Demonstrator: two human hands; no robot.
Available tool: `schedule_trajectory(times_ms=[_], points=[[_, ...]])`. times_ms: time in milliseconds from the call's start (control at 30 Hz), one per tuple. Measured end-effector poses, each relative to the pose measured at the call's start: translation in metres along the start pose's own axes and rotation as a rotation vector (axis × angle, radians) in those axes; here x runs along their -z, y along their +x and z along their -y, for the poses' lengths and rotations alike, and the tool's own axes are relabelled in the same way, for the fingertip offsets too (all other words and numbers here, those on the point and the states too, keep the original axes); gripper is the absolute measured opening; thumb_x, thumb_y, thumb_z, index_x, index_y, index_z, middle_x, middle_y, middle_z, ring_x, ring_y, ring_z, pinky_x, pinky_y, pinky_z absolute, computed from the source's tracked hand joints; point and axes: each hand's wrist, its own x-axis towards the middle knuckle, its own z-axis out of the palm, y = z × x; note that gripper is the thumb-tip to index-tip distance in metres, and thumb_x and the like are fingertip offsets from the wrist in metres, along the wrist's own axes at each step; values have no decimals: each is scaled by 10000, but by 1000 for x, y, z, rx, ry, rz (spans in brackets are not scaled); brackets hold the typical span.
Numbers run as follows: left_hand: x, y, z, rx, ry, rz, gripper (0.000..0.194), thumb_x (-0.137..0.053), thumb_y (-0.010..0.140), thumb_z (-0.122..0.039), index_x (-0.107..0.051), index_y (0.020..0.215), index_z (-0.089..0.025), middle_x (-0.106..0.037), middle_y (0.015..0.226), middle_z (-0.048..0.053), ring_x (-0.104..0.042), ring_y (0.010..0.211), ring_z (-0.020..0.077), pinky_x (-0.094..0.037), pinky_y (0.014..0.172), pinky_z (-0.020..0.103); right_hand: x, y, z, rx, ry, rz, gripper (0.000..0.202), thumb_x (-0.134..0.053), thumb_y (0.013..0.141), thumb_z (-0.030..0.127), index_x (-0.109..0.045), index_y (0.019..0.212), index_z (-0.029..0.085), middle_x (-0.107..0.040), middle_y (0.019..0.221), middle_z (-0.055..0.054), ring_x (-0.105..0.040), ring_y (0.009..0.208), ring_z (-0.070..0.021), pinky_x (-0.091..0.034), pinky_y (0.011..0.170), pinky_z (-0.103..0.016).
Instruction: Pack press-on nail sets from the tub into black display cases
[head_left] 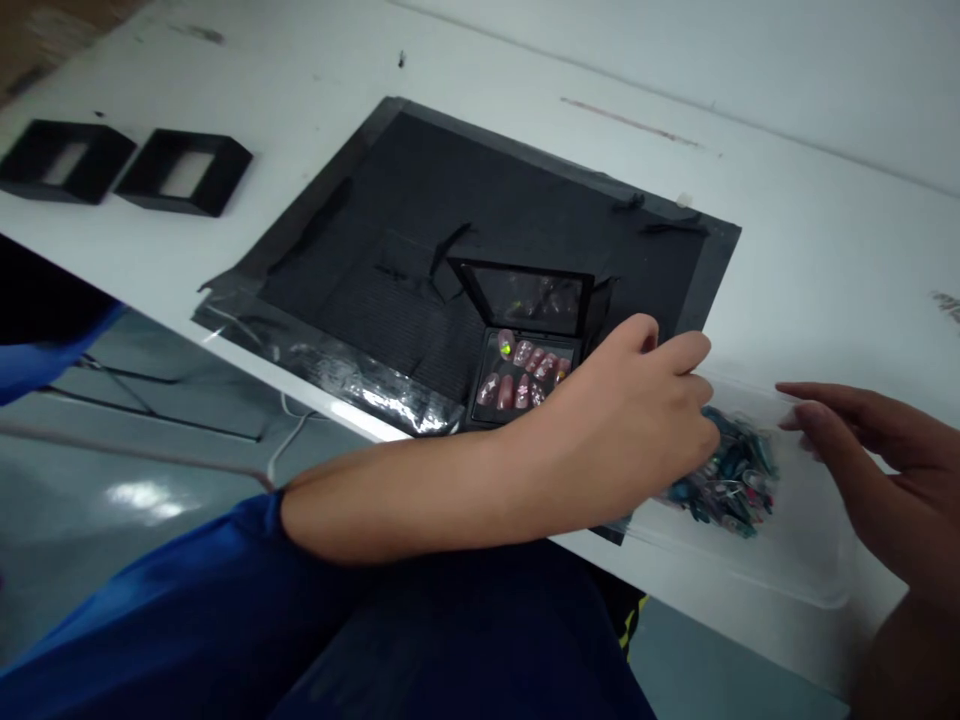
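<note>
My left hand [641,415] reaches across to a clear plastic tub [814,570] with its fingers curled. Whatever is in its fingertips is hidden. A pile of loose press-on nails [742,485], mostly teal and clear, lies in the tub beside those fingers. At the tub's right side is my right hand [881,465], thumb and forefinger stretched out and apart by the rim. Left of my left hand, a small black case [474,400] stands with its lid [529,298] raised. Two rows of pinkish, glittery press-on nails [523,390] fill it, partly covered by my left wrist.
Under the case lies a black mat [480,170], taped at its edges to the white table [795,270]. Two black open frames [184,172] sit at the table's far left. The table's front edge runs just beneath my left forearm; a white cable [289,440] hangs below.
</note>
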Motion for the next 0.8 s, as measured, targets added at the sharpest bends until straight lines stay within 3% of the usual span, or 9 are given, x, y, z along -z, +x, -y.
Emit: schedule_trajectory(times_ms=[200, 500, 800], points=[[-4, 0, 3, -80, 14, -37, 141, -588, 899, -166, -642, 770, -182, -656, 817, 48, -530, 1033, 253, -365, 816, 397, -1, 1, 0, -17, 46, 14, 462, -608, 814, 704, -782, 1051, 348, -752, 865, 2, -660, 735, -165, -475, 440, -203], [-2, 3, 2, -100, -98, 45, 135, -574, 889, -203, -625, 766, -178, -671, 819, 40, -537, 1020, 240, -381, 892, 427, -2, 2, 0, -32, 52, 10, 494, -603, 804, 722, -787, 1043, 330, -749, 863, -9, -650, 728, -167, -476, 448, -205], [-4, 1, 8, -215, -173, -180, 213, -475, 872, -204, -638, 736, -219, -667, 743, 3, -551, 856, 200, -399, 903, 412, 0, 3, 0, -19, 33, 15, 476, -605, 802, 709, -784, 1050, 345, -754, 863, -3, -660, 727, -170, -493, 465, -212]])
